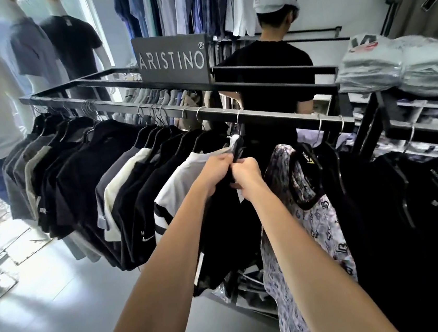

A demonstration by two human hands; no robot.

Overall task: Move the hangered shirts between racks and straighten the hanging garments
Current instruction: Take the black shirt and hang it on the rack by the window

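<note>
The black shirt hangs from the front rail of the rack, roughly at its middle, in the gap between a packed row of dark and white shirts on the left and a patterned shirt just beside it on the right. Its hanger hook is over the rail, and the garment falls straight down from there, so its long axis runs vertically, with the shoulders edge-on to the viewer. Both hands meet at the top of it, just under the rail. The left hand is curled round the fabric at the collar on the near left side, next to a white tag, and the right hand pinches the dark cloth touching it on the right; both are clenched on the shirt, neither is free. The body of the shirt lies directly below the two grips and the hook directly above them, so any straightening would probably mean tugging downward along that hanging line, while a move to another rack would call for lifting the hook up off the rail. The hands are about equally near. Beyond the rack stand a brand sign, a person in a black top and folded, wrapped clothes on a shelf.
</note>
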